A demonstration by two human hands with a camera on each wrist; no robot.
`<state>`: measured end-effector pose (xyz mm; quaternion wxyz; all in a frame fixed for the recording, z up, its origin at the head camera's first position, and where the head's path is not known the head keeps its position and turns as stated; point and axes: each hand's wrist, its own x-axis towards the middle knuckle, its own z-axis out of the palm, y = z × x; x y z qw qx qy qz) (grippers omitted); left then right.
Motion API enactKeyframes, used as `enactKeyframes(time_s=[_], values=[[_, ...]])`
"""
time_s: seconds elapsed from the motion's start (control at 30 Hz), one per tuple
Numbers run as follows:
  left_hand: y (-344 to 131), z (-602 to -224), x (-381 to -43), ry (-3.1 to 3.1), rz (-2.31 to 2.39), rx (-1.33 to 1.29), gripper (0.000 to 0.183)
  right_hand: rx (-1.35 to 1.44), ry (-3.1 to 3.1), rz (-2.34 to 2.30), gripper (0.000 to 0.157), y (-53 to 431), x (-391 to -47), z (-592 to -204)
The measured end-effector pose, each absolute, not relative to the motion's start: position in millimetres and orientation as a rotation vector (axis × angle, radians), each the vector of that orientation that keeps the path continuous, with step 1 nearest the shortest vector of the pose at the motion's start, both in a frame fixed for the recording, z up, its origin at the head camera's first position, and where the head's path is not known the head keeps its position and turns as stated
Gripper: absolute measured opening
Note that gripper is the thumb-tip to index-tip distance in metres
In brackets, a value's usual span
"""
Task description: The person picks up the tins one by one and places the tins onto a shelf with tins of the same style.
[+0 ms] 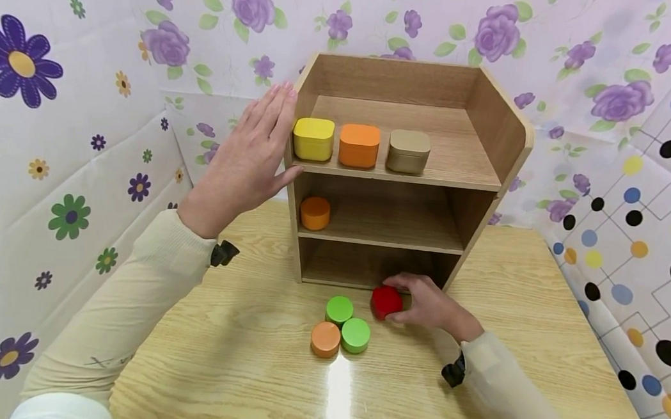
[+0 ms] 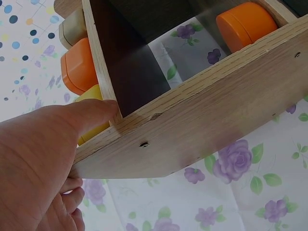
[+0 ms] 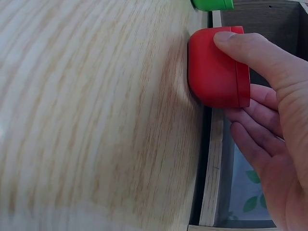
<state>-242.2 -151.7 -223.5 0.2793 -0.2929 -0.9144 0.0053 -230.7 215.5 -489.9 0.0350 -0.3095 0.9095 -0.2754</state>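
Observation:
My right hand (image 1: 429,307) pinches a red lidded box (image 1: 386,302) between thumb and fingers, on the table just in front of the shelf's bottom edge. In the right wrist view the thumb lies across the red box's (image 3: 216,67) lid seam. My left hand (image 1: 253,147) lies against the left side of the wooden shelf (image 1: 389,81), fingers straight. Its thumb (image 2: 96,111) presses on the front edge of the top board. Close by that hand, a yellow box (image 1: 313,141), an orange box (image 1: 359,147) and a khaki box (image 1: 408,152) stand in a row on the top level.
A round orange box (image 1: 315,213) sits at the left of the middle level. On the table (image 1: 245,358), left of the red box, two round green boxes (image 1: 339,310) and a round brown-orange box (image 1: 325,339) stand clustered. Patterned cloth walls (image 1: 43,172) surround the table.

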Motion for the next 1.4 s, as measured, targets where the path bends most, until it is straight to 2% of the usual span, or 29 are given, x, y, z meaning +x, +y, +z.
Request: enactKeyframes(time_s=[0.27, 0.73, 1.1, 1.4], values=[[-152.0, -223.9, -242.0, -2.463, 0.016, -0.777, 0.107, -0.985, 2.839, -0.785, 0.054, 213.8, -229.0, -491.4], [-151.1, -224.5, -242.0, -2.462, -0.007, -0.781, 0.107, -0.979, 2.866, -0.757, 0.053, 221.7, -214.1, -480.8], [-150.5, -223.1, -242.0, -2.477, -0.014, -0.768, 0.109, -0.974, 2.837, -0.756, 0.053, 224.8, -191.9, -444.2], [-150.6, -222.5, -241.4, -2.488, -0.006, -0.772, 0.108, -0.924, 2.811, -0.764, 0.055, 224.2, -171.0, -396.5]])
